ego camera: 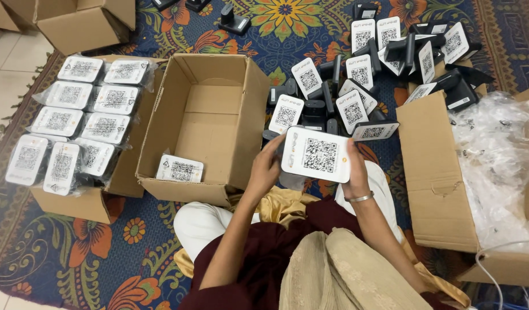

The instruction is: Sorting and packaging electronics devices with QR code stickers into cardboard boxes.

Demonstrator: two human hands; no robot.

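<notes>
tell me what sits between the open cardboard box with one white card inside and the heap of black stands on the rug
Head view: nothing sits there. The open cardboard box and the heap of black-and-white stands are parted only by a bare strip of patterned floral rug.

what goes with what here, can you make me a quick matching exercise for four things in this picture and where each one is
Things
1. white device
2. wrapped device
3. stack of wrapped devices
4. clear plastic bags

Places
A. in the carton at the right edge
B. on the flattened carton at the left
C. between the left hand and right hand
D. alone in the open middle box

Pairs: 1-C, 2-D, 3-B, 4-A
</notes>
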